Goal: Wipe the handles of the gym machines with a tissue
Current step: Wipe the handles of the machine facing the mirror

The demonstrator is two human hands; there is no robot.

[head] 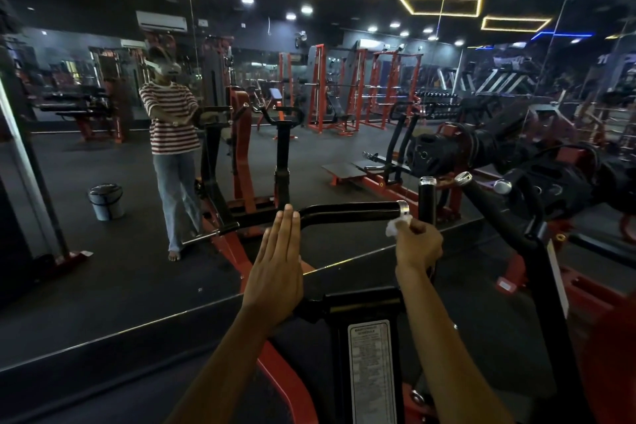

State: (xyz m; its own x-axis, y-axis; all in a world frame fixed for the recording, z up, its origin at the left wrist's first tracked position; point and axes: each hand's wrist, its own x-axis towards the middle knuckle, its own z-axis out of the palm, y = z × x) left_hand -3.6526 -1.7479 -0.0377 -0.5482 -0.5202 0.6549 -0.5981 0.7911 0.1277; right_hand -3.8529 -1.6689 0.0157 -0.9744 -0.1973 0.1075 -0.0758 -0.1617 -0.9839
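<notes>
Head view, left to right. Far left: a wall mirror [103, 155], a small bucket [106, 201] reflected on the dark floor. Nearer the middle: left hand [275, 265] flat, fingers straight and together, gripping nothing, fingertips laid against the bend of the black horizontal handle [351, 209]. Along that handle to the right, its chromed end cap [402, 206]. Just under the cap, touching or very nearly so: white tissue [395, 225], bunched, pinched in the curled fingers of the right hand [418, 244]. Just right of that, an upright black handle [427, 198] with its own chromed top, then a slanting handle [488, 203], and black weight plates [437, 153] farther right. Near, below the hands, a printed label [371, 372] on the machine's frame.

Step in hand, as judged: wiping the horizontal handle, now at its right end by the cap. Next move probably either a pass back leftward along the grip, or a short shift right to wrap the tissue round the upright handle; either way calling for the tissue pressed close around the bar, not merely brushed beneath it.
</notes>
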